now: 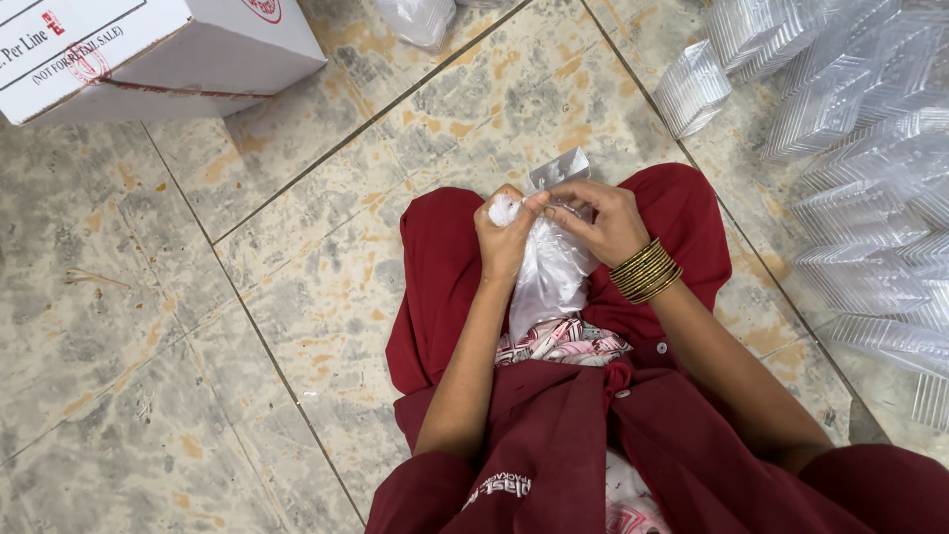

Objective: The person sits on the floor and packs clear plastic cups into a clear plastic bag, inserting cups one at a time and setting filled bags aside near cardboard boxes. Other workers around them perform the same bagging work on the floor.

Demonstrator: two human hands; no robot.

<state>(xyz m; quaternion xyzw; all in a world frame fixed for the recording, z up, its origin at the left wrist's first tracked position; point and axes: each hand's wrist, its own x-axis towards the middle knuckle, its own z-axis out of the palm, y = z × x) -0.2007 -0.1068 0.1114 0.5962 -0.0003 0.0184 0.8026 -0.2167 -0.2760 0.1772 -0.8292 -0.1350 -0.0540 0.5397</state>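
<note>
Both hands, the left hand (506, 237) and right hand (601, 220), pinch the gathered top of a clear plastic bag (550, 272) over the lap, beside stacked clear trays (870, 198).

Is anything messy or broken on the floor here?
Nothing looks broken or spilled. The stacks of clear plastic trays on the right lie tumbled at odd angles on the tiled floor. Both hands, left hand and right hand, grip a thin plastic bag.

Maroon coat (593, 445), gold bangles (646, 270), translucent white plastic bag (549, 277), mottled beige-grey floor tiles (148, 326), white cardboard box (198, 49)
</note>
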